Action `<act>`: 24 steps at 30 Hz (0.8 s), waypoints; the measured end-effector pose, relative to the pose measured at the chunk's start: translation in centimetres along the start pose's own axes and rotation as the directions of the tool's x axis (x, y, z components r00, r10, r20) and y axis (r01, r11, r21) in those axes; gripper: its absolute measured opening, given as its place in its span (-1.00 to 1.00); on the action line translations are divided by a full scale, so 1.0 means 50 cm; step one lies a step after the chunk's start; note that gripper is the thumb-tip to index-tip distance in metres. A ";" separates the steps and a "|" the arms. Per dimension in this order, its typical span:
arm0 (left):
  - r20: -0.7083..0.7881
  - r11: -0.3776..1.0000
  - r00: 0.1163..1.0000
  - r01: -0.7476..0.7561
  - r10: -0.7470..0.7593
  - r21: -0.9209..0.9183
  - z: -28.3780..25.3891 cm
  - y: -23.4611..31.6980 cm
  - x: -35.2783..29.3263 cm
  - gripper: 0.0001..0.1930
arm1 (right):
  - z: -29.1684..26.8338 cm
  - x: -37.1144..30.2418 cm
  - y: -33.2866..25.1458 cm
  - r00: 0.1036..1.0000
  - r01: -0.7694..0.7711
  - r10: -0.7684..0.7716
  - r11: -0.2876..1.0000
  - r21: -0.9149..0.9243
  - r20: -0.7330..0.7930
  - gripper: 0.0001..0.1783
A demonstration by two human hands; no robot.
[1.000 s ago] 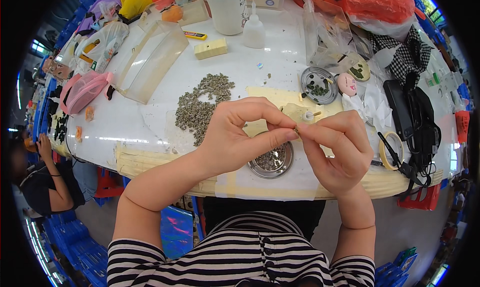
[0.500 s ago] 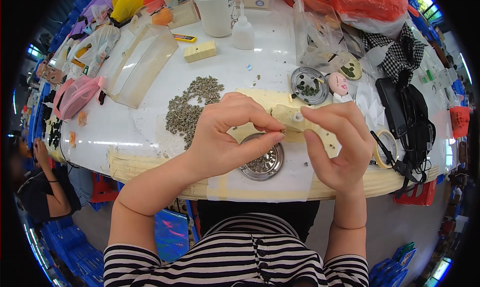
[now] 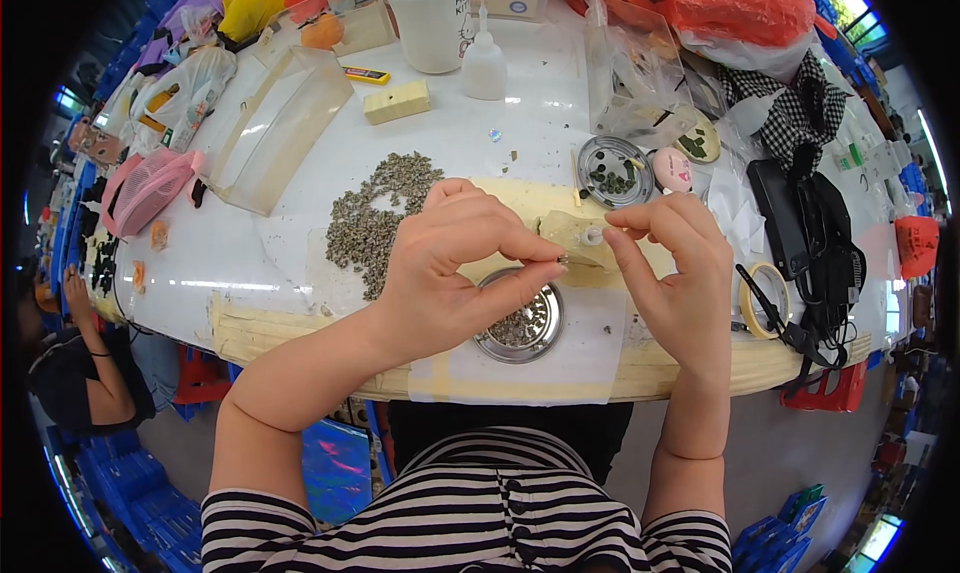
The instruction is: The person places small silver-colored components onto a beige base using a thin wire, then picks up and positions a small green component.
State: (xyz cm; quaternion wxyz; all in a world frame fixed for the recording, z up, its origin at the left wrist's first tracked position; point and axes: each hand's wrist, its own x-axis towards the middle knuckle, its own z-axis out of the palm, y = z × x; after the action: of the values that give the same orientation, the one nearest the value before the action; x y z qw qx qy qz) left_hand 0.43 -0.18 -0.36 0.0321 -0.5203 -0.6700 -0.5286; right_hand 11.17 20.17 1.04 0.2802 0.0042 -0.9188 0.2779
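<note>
My left hand [image 3: 450, 271] pinches a tiny dark metallic piece [image 3: 563, 260] between thumb and forefinger; its exact kind is too small to make out. Close to its right, my right hand [image 3: 685, 278] has thumb and forefinger pressed together beside a pale yellow block [image 3: 565, 229] that bears a small white knob [image 3: 592, 237]. Whatever those right fingertips hold, if anything, is hidden. Below the block sits a round metal dish [image 3: 520, 356] with small shiny pieces in it, partly covered by my left hand. A spread heap of small grey metallic pieces [image 3: 370, 235] lies left of that hand.
Beyond my hands stand a white squeeze bottle [image 3: 484, 68], a white tub [image 3: 430, 33] and another yellow block [image 3: 397, 103]. To the right are a dish of dark green pieces [image 3: 613, 195], a tape roll [image 3: 760, 303] and a black bag [image 3: 815, 243]. Another person sits at far left.
My right thumb and forefinger have come together from apart, beside the block's white knob. The left hand keeps its pinch, and the whole view has shifted slightly.
</note>
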 end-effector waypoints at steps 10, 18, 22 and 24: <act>0.020 0.993 0.998 0.060 -0.058 -0.100 0.002 0.004 -0.001 -0.83 | 0.000 -0.025 -0.008 0.977 0.186 -0.105 0.846 0.499 -0.186 -0.90; 0.019 0.972 0.991 0.137 -0.136 -0.192 0.008 0.008 -0.006 -0.85 | 0.028 -0.032 -0.027 0.991 0.130 -0.072 0.756 0.641 -0.116 -0.86; 0.025 0.975 0.991 0.133 -0.131 -0.177 0.006 0.008 -0.006 -0.86 | 0.030 -0.031 -0.032 0.991 0.124 -0.055 0.746 0.655 -0.125 -0.86; 0.027 0.977 0.992 0.130 -0.127 -0.171 0.006 0.008 -0.006 -0.86 | 0.028 -0.031 -0.030 0.990 0.132 -0.070 0.762 0.634 -0.121 -0.86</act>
State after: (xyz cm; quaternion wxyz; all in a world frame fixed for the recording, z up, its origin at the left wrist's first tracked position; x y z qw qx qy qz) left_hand 1.02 -0.18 -0.39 -0.0526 -0.4809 -0.6542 -0.5814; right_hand 12.00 17.95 0.02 0.3177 0.1362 -0.7540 0.5586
